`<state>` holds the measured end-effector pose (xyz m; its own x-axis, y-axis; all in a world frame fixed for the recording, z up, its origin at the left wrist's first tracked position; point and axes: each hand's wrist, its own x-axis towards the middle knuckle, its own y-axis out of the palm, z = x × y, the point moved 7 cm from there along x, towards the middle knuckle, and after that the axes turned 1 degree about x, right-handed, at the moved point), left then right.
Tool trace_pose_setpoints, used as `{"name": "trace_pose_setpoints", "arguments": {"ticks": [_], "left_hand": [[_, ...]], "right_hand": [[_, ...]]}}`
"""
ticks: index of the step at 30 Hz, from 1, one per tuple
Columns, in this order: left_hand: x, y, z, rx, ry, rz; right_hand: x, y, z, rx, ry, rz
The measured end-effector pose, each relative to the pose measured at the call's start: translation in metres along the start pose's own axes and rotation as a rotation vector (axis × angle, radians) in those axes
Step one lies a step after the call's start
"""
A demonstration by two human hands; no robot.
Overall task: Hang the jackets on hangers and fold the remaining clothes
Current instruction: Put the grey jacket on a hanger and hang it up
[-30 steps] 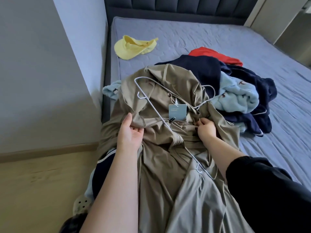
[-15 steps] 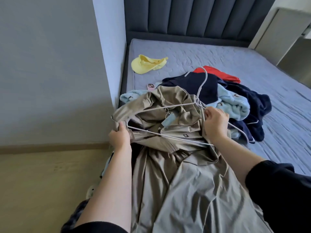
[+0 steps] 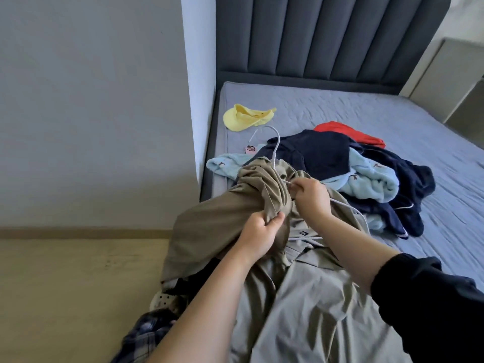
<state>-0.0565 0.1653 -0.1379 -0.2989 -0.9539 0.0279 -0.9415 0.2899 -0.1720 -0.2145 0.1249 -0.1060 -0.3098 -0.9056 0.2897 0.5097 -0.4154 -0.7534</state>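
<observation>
Left hand (image 3: 258,233) grip bunches the khaki jacket (image 3: 301,284) collar over the bed (image 3: 340,108) edge while right hand (image 3: 310,197) pinches the white wire hanger (image 3: 275,145), likely to seat a shoulder.

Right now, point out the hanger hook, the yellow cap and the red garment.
hanger hook (image 3: 276,142), head view, on the curved wire above the khaki jacket.
yellow cap (image 3: 243,119), head view, on its crown.
red garment (image 3: 345,131), head view, on its exposed top fold.
</observation>
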Motion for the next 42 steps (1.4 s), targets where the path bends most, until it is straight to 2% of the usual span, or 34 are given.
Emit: {"name": "trace_pose_setpoints", "arguments": {"ticks": [3, 5, 7, 9, 10, 11, 14, 17, 21, 25, 28, 29, 31, 34, 37, 39, 42], "left_hand": [[-0.006, -0.015, -0.004, 0.042, -0.046, -0.090], [-0.010, -0.039, -0.010, 0.362, -0.025, -0.265], [-0.019, -0.065, -0.029, 0.638, 0.119, -0.529], [-0.027, -0.083, -0.044, 0.703, 0.287, -0.720], [-0.029, -0.090, -0.048, 0.707, 0.314, -0.769], [-0.028, -0.094, -0.047, 0.726, 0.315, -0.768], [-0.018, -0.094, -0.044, 0.811, 0.325, -0.631], [-0.014, -0.100, -0.037, 0.732, 0.242, -0.565], [-0.012, -0.098, -0.028, 0.659, 0.199, -0.529], [-0.017, -0.107, -0.015, 0.569, 0.094, -0.670], [-0.019, -0.116, -0.006, 0.524, 0.015, -0.761], [-0.017, -0.116, -0.003, 0.521, 0.014, -0.756], [-0.014, -0.112, 0.000, 0.543, 0.034, -0.715], [-0.013, -0.101, 0.001, 0.589, 0.085, -0.649], [-0.013, -0.098, 0.001, 0.589, 0.126, -0.637], [-0.013, -0.100, 0.004, 0.597, 0.124, -0.629], [-0.013, -0.107, 0.010, 0.608, 0.102, -0.630]], "right_hand": [[-0.004, -0.013, 0.008, 0.087, -0.017, -0.085], [-0.008, -0.021, 0.014, 0.142, -0.040, -0.149], [-0.013, -0.029, 0.022, 0.176, -0.084, -0.196], [-0.016, -0.037, 0.033, 0.186, -0.155, -0.245], [-0.018, -0.042, 0.040, 0.177, -0.204, -0.265], [-0.020, -0.045, 0.048, 0.163, -0.257, -0.281], [-0.028, -0.052, 0.077, 0.111, -0.452, -0.308], [-0.039, -0.041, 0.106, 0.033, -0.653, -0.286], [-0.042, -0.016, 0.117, 0.046, -0.704, -0.193], [-0.036, -0.008, 0.099, -0.048, -0.617, -0.286], [-0.034, -0.005, 0.040, -0.060, -0.333, -0.382], [-0.031, 0.001, 0.014, -0.080, -0.176, -0.337], [-0.026, 0.028, -0.033, -0.201, 0.114, -0.107], [-0.026, 0.063, -0.067, -0.336, 0.282, 0.190], [-0.020, 0.075, -0.076, -0.406, 0.378, 0.277], [-0.015, 0.073, -0.078, -0.533, 0.370, 0.306], [-0.005, 0.052, -0.088, -0.559, 0.399, 0.252]]}}
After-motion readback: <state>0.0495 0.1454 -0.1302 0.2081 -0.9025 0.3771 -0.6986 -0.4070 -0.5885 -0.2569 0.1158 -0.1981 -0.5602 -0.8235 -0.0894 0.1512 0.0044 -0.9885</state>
